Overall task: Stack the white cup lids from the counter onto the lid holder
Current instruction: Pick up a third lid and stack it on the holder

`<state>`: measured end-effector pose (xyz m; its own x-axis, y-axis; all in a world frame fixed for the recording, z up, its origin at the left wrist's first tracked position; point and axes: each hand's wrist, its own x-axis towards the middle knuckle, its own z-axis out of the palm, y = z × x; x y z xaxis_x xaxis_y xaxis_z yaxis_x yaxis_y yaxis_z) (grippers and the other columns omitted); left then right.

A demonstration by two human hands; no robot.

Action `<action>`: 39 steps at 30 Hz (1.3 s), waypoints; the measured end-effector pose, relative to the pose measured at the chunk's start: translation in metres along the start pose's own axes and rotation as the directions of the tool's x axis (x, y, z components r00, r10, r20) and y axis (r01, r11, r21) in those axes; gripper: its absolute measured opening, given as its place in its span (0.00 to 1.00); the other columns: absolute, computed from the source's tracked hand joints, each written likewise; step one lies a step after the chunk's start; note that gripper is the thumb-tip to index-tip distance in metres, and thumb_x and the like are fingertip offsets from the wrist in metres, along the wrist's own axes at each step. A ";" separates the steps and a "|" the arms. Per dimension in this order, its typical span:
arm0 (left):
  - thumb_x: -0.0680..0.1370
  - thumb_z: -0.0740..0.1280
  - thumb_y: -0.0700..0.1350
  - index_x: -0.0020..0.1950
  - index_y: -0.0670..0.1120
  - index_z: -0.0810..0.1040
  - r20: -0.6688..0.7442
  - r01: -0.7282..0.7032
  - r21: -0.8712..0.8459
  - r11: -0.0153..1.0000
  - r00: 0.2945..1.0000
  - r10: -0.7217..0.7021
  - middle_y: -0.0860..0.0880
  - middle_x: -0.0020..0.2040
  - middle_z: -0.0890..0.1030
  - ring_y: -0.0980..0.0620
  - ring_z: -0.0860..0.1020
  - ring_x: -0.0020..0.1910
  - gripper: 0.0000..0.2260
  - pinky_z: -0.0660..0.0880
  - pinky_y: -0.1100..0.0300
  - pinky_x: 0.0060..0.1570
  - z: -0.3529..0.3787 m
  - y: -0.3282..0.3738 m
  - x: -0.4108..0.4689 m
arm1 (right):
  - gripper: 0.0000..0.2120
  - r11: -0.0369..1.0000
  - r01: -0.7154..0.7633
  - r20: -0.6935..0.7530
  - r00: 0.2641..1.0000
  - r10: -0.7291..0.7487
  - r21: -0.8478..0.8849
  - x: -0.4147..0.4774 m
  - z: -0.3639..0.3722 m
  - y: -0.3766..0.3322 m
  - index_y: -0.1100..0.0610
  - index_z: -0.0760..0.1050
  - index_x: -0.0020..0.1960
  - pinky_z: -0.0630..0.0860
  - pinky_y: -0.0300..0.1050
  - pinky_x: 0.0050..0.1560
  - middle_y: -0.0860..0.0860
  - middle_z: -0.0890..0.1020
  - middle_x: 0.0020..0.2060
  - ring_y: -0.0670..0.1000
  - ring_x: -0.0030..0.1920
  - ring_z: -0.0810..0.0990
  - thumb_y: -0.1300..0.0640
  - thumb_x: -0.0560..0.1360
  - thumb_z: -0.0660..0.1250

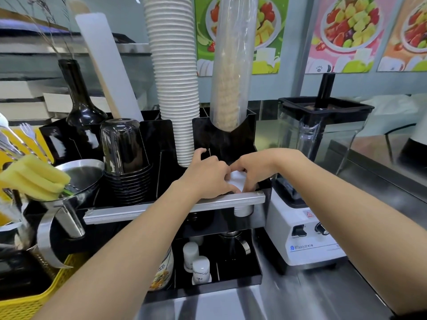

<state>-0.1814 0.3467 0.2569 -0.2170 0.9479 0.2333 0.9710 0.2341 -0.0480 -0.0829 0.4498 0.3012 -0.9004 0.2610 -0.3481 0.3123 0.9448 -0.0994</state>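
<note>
Both hands, left [208, 175] and right [254, 168], clasping smooth white cup lids [236, 180] over black lid holder [231, 139].

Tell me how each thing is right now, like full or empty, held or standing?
White lids: held between both hands over the black holder.
Left hand: closed on the lids.
Right hand: closed on the lids.
White cup stack: upside down, tall.
Blender jar: lid on, looks empty.

Bright even indoor light, wide-angle edge bending, soft motion blur
</note>
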 end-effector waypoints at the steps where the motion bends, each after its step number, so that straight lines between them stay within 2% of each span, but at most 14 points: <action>1: 0.72 0.61 0.64 0.48 0.47 0.79 -0.007 -0.005 0.025 1.000 1.000 0.005 0.50 0.46 0.81 0.52 0.72 0.57 0.21 0.44 0.46 0.71 0.001 0.000 0.000 | 0.31 1.000 0.002 0.010 1.000 -0.002 0.013 0.001 0.000 0.000 0.44 0.65 0.68 0.71 0.45 0.46 0.50 0.79 0.44 0.48 0.39 0.73 0.58 0.69 0.70; 2: 0.72 0.60 0.64 0.48 0.47 0.79 -0.012 -0.009 0.048 0.999 1.000 0.009 0.50 0.45 0.81 0.51 0.72 0.57 0.22 0.45 0.45 0.71 0.001 0.000 0.000 | 0.31 1.000 0.002 0.017 1.000 -0.002 0.025 0.001 -0.001 0.000 0.44 0.64 0.68 0.71 0.43 0.44 0.53 0.80 0.42 0.48 0.38 0.74 0.59 0.69 0.70; 4: 0.73 0.59 0.65 0.49 0.47 0.78 -0.013 -0.014 0.077 0.997 1.000 0.015 0.50 0.45 0.81 0.51 0.72 0.57 0.23 0.44 0.45 0.71 0.002 0.000 0.001 | 0.31 0.999 0.004 0.026 1.000 -0.005 0.032 0.002 -0.003 0.000 0.45 0.65 0.68 0.69 0.40 0.38 0.51 0.77 0.35 0.47 0.34 0.73 0.61 0.69 0.69; 7: 0.72 0.58 0.65 0.50 0.47 0.79 -0.022 -0.009 0.081 0.997 1.000 0.011 0.51 0.42 0.80 0.51 0.71 0.59 0.24 0.43 0.43 0.71 0.002 -0.001 0.001 | 0.30 1.000 -0.009 0.024 1.000 0.009 -0.005 0.005 -0.003 0.000 0.46 0.66 0.67 0.69 0.42 0.39 0.47 0.73 0.33 0.47 0.34 0.72 0.61 0.68 0.69; 9: 0.72 0.58 0.66 0.50 0.47 0.80 -0.027 -0.005 0.106 0.994 1.000 0.008 0.51 0.43 0.80 0.51 0.70 0.59 0.24 0.43 0.43 0.70 0.002 0.000 0.001 | 0.31 1.000 -0.015 0.033 0.999 0.015 -0.007 0.007 -0.002 0.001 0.45 0.66 0.67 0.73 0.47 0.44 0.54 0.80 0.39 0.52 0.39 0.76 0.61 0.67 0.70; 11: 0.72 0.58 0.66 0.47 0.47 0.80 -0.027 -0.005 0.127 0.992 1.000 0.008 0.50 0.43 0.82 0.51 0.72 0.57 0.24 0.42 0.44 0.70 0.002 -0.001 0.001 | 0.31 1.000 -0.005 0.014 1.000 0.005 0.023 0.006 -0.001 0.000 0.45 0.67 0.66 0.75 0.51 0.52 0.57 0.81 0.49 0.56 0.47 0.79 0.61 0.67 0.70; 16: 0.72 0.58 0.66 0.45 0.48 0.79 -0.031 0.004 0.101 0.995 1.000 -0.001 0.51 0.42 0.82 0.51 0.72 0.56 0.23 0.41 0.43 0.70 0.002 0.000 0.001 | 0.29 1.000 -0.024 0.001 1.000 0.024 0.003 0.001 -0.001 -0.002 0.52 0.66 0.67 0.70 0.46 0.52 0.45 0.74 0.46 0.52 0.51 0.72 0.60 0.69 0.71; 20: 0.71 0.60 0.66 0.37 0.50 0.77 -0.023 0.013 0.002 1.000 1.000 -0.013 0.52 0.46 0.81 0.52 0.69 0.60 0.20 0.40 0.42 0.70 0.005 -0.002 0.000 | 0.30 0.999 -0.034 0.036 0.999 0.035 -0.043 0.005 -0.002 0.001 0.50 0.65 0.69 0.69 0.50 0.62 0.49 0.72 0.65 0.54 0.62 0.71 0.61 0.70 0.70; 22: 0.72 0.60 0.65 0.36 0.50 0.77 -0.007 0.018 -0.039 0.999 1.000 -0.019 0.53 0.47 0.81 0.53 0.68 0.61 0.19 0.39 0.43 0.70 0.007 -0.003 0.000 | 0.30 0.999 -0.026 0.055 0.998 0.028 -0.044 0.005 -0.002 0.001 0.49 0.65 0.69 0.69 0.53 0.65 0.49 0.71 0.67 0.54 0.63 0.71 0.63 0.70 0.69; 24: 0.72 0.60 0.64 0.42 0.49 0.80 0.016 0.018 -0.037 0.999 1.000 -0.018 0.53 0.47 0.82 0.54 0.67 0.61 0.20 0.39 0.45 0.71 0.007 -0.003 0.000 | 0.30 0.999 -0.022 0.058 0.998 0.024 -0.039 0.005 -0.002 0.002 0.49 0.65 0.69 0.68 0.54 0.66 0.49 0.71 0.68 0.55 0.64 0.70 0.63 0.70 0.68; 29: 0.74 0.58 0.63 0.46 0.50 0.81 0.037 0.005 -0.021 1.000 0.999 -0.004 0.51 0.46 0.81 0.53 0.67 0.61 0.20 0.40 0.45 0.71 0.005 -0.003 -0.001 | 0.29 0.999 -0.018 0.058 0.998 0.021 -0.048 0.006 0.000 0.001 0.50 0.64 0.69 0.68 0.46 0.59 0.50 0.69 0.68 0.54 0.64 0.70 0.64 0.71 0.67; 32: 0.76 0.57 0.61 0.47 0.48 0.81 0.027 -0.009 -0.012 1.000 1.000 0.010 0.51 0.47 0.81 0.53 0.68 0.61 0.20 0.43 0.46 0.71 0.005 -0.002 -0.004 | 0.30 0.999 -0.021 0.052 0.998 0.023 -0.043 0.007 0.001 0.001 0.51 0.63 0.70 0.69 0.49 0.63 0.51 0.69 0.68 0.55 0.65 0.69 0.64 0.70 0.68; 36: 0.75 0.59 0.59 0.50 0.49 0.80 -0.151 -0.019 -0.070 0.997 0.989 0.009 0.52 0.55 0.80 0.52 0.69 0.63 0.18 0.47 0.50 0.70 -0.004 -0.004 -0.015 | 0.34 0.998 -0.010 -0.068 0.998 0.014 0.058 -0.007 -0.009 0.002 0.51 0.62 0.71 0.67 0.50 0.67 0.51 0.70 0.69 0.53 0.67 0.69 0.59 0.68 0.73; 39: 0.74 0.60 0.61 0.50 0.49 0.80 -0.340 0.006 -0.118 0.993 0.939 -0.046 0.52 0.56 0.80 0.52 0.72 0.60 0.19 0.57 0.54 0.64 -0.019 -0.009 -0.034 | 0.31 0.996 0.019 -0.326 0.945 0.009 0.083 -0.028 -0.018 -0.004 0.50 0.65 0.69 0.65 0.55 0.68 0.50 0.73 0.66 0.51 0.64 0.73 0.53 0.69 0.72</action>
<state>-0.1814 0.3082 0.2681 -0.2140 0.8062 0.5516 0.9749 0.2122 0.0681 -0.0642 0.4427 0.3282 -0.9472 0.3197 -0.0261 0.3189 0.9299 -0.1832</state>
